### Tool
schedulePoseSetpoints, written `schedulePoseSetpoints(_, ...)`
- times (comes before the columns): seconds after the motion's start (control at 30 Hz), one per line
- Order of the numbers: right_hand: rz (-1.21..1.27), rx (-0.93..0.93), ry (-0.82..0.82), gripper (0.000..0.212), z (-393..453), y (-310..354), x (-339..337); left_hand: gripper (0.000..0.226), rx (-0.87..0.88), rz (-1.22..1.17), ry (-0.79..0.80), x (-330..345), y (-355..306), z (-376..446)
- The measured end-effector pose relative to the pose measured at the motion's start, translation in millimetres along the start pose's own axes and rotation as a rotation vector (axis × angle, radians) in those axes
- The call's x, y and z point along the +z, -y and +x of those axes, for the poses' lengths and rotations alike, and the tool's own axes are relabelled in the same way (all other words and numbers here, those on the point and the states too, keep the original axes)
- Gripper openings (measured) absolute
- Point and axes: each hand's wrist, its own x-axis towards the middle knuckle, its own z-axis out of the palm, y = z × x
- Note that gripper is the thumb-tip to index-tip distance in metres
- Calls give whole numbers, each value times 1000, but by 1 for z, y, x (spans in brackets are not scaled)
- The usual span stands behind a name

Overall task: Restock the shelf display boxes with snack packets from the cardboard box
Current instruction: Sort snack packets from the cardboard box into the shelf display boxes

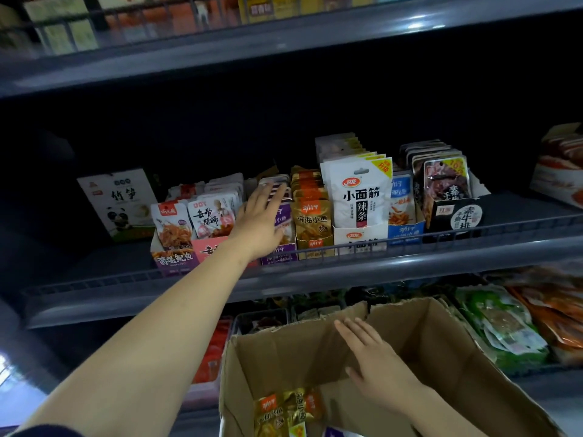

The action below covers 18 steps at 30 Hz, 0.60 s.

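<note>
Reaching left hand [260,220], fingers straight, touches purple packets [277,187]; right hand [375,364] flat.

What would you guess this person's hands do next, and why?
Probably the right hand, open inside the cardboard box, dips to pick up the gold packets at its bottom. The left hand already rests flat on the purple display box, apparently tidying its row.

Above the row of display boxes [315,244] the shelf bay stands dark and open up to the upper shelf [284,55]. A low wire rail [441,238] runs along the shelf's front edge. Packets crowd each box tightly. Left of the panda box [118,203] lies bare shelf. The cardboard box [441,357] gapes open-topped below.
</note>
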Motion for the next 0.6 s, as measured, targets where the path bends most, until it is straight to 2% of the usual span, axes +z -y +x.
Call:
schedulePoseSetpoints(0.27, -41, -46, -72, 72, -14, 6, -3, 70, 18, 46, -304, 15, -20, -47)
schedulePoseSetpoints(0.4, -76, -79, -98, 72, -34, 8, -4, 61, 103, -68, -279, 36, -42, -87)
schedulePoseSetpoints(0.6, -98, -94, -24, 72, -83, -1, -7, 54, 147, -222, -136, 79, -78, -150)
